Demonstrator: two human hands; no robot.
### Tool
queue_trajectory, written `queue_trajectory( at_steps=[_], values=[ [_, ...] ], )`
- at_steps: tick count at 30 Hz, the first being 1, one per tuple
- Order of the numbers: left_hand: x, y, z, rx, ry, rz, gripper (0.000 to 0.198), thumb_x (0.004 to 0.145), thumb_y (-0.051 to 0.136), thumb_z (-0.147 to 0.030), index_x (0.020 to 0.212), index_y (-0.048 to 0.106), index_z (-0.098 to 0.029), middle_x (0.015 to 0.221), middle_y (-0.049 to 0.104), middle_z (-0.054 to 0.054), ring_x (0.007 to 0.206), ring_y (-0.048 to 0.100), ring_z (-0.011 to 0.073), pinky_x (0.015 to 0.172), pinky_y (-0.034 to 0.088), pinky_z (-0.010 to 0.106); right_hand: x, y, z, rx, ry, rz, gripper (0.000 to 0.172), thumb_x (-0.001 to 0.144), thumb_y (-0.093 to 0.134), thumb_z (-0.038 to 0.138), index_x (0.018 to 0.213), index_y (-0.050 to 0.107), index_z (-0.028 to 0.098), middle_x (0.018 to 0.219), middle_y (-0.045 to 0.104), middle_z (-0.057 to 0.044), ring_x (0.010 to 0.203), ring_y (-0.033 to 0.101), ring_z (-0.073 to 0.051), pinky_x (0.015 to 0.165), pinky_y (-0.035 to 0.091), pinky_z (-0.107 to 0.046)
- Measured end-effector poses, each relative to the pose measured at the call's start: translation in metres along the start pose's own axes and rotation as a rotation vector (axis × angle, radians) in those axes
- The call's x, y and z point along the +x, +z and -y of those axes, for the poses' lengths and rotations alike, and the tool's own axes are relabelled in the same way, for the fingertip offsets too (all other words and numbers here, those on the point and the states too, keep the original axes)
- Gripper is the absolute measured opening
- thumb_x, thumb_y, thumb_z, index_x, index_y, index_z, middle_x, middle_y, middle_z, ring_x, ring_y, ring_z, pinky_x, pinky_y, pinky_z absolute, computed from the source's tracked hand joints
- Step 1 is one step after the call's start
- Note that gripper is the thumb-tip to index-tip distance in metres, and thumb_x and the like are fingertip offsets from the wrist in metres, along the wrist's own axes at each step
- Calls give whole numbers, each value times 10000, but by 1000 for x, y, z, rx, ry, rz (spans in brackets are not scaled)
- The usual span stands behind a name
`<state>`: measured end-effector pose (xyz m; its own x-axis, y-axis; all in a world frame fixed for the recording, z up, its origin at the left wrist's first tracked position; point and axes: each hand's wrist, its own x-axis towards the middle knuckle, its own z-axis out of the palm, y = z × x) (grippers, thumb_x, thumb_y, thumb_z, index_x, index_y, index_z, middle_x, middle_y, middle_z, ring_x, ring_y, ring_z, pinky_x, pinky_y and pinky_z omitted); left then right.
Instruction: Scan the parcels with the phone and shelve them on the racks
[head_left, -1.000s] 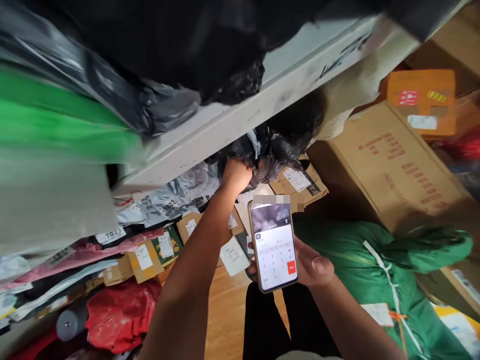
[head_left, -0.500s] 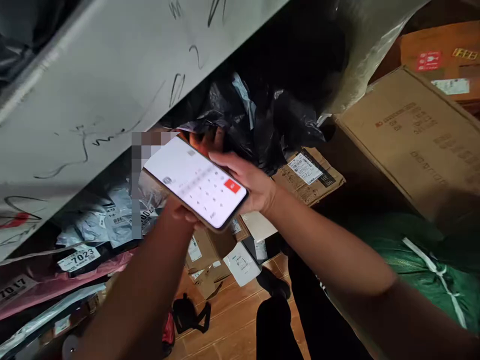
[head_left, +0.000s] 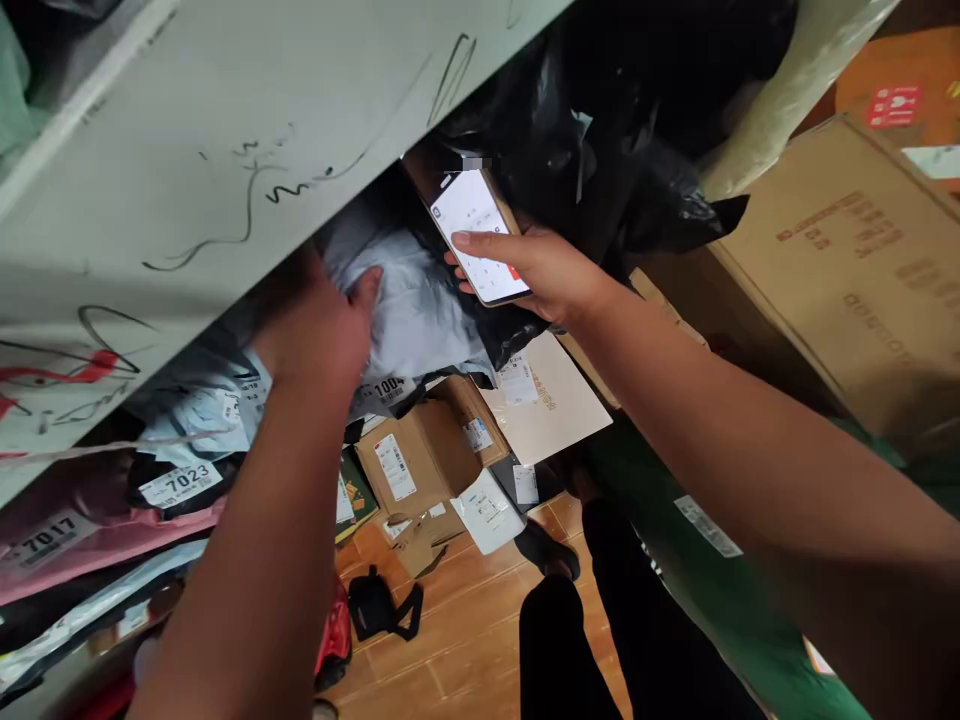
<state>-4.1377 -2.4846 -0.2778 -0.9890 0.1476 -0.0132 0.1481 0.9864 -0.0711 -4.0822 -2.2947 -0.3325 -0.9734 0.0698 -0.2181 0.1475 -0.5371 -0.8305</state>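
A lit smartphone (head_left: pixel 480 215) with a keypad on its screen is held in my right hand (head_left: pixel 547 265), the thumb lying over the screen and the fingers wrapped behind. My left hand (head_left: pixel 322 320) reaches under the shelf edge among bagged parcels. Its thumb is spread apart and touches or lies just over a pale grey-white plastic parcel (head_left: pixel 424 305); the other fingers are partly hidden and blurred. A label reading 1004 (head_left: pixel 386 388) sits below that parcel. Black plastic bags (head_left: pixel 592 150) lie behind the phone.
A white shelf panel (head_left: pixel 225 150) with pen scribbles slants across the upper left. Labelled parcels 7023 (head_left: pixel 180 484) and 7017 (head_left: pixel 56 535) lie lower left. Cardboard boxes (head_left: pixel 409 450) stand on the tiled floor (head_left: pixel 450 650), near a black strap bag (head_left: pixel 375 605). A large carton (head_left: pixel 847 240) is at right.
My left hand has left the phone and moved left to the pale parcel. My right hand has carried the phone up and right, now with its thumb over the screen. The view has shifted slightly.
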Motion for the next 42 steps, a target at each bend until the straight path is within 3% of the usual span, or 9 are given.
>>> queue_trajectory(
  at_steps=[5,9,13,17,23,27,31,37,42],
  values=[
    [-52,20,16,12,7,-107,601,990,355,-491,1545,307,-267,966,723,134,775,694,291,780,540,478,11,-7,6,-76,-35,44,176,820,755,240,960,679,167,883,716,-14,969,685,-223,898,560,-447],
    [-108,51,30,-128,74,-212,548,1003,384,-423,1524,361,-254,1079,726,115,583,615,162,599,484,294,16,-15,11,-103,-12,72,155,797,770,233,918,691,177,874,726,-15,959,689,-227,889,562,-438],
    [-145,76,32,-122,55,-272,538,999,432,-365,1497,397,-166,1117,718,148,559,598,141,506,387,256,16,-21,15,-58,-16,101,190,742,804,213,892,689,195,921,737,-14,945,684,-208,920,544,-392],
    [-162,56,18,47,9,-157,551,995,438,-380,1494,404,-147,644,664,51,456,530,174,466,342,270,12,-27,16,-4,28,103,376,624,875,230,938,671,198,906,730,2,870,675,-189,894,536,-358],
    [-118,-14,-36,98,205,-207,381,946,485,-267,1286,632,-175,1257,586,192,1102,577,336,924,488,488,-13,-34,25,-2,147,87,541,553,915,279,1034,678,205,863,729,27,817,662,-165,800,520,-290],
    [-53,-20,-93,40,316,-73,528,921,416,-129,1421,427,39,1407,481,255,1298,454,335,1116,378,446,-30,-39,41,29,197,79,616,564,911,246,1135,681,230,908,749,38,831,670,-146,782,507,-257],
    [-63,-8,-120,138,280,35,782,841,617,-369,1445,380,68,1493,357,332,1432,215,492,1147,112,715,-36,-43,53,33,227,128,544,623,892,263,1133,704,257,978,759,30,888,680,-151,827,510,-260],
    [-120,14,-51,134,656,236,485,914,393,-107,1348,599,-177,1500,444,189,1424,371,335,1177,205,649,-36,-43,58,-41,287,103,466,654,880,292,1089,717,248,939,763,6,828,682,-157,739,516,-255],
    [-104,-33,32,205,745,125,533,837,356,1,1218,679,-185,1380,578,157,1298,519,308,1158,295,567,-42,-37,63,-91,304,61,394,626,891,313,970,719,228,827,754,8,675,655,-145,632,510,-255]
  ],
)
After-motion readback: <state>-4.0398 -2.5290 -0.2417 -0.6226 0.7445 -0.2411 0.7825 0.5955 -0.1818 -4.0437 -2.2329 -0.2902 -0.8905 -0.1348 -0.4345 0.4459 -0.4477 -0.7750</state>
